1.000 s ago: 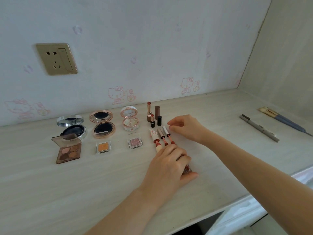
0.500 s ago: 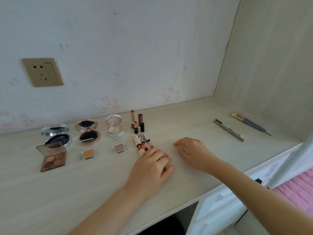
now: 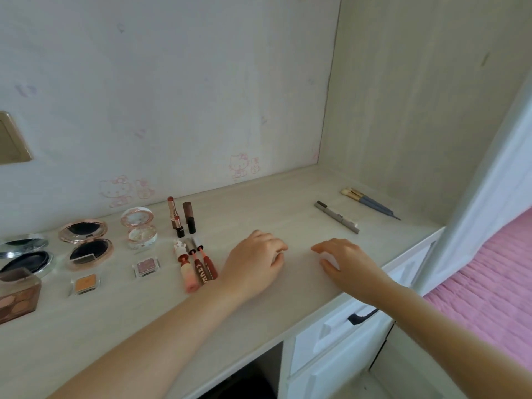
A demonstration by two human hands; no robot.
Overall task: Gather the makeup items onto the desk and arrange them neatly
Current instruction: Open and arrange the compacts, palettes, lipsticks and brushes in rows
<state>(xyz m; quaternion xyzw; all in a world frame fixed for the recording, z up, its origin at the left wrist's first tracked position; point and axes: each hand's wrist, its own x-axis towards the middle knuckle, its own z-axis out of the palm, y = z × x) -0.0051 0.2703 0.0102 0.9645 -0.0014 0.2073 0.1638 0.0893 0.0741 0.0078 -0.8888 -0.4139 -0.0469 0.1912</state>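
Your left hand (image 3: 253, 263) rested on the bench (image 3: 144, 326) just right of three lip tubes (image 3: 198, 263), its grip loosely curled around nothing. Your right hand (image 3: 345, 260) lay beside it, grip relaxed and spread. Behind the tubes stood lipsticks (image 3: 181, 220). To their left sat open compacts (image 3: 86, 243), eyeshadow pans (image 3: 146, 266) and a palette (image 3: 17, 298). Beyond your right hand — well apart from that group — lay a grey pencil (image 3: 336, 216) and brushes (image 3: 370, 203) near the side wall.
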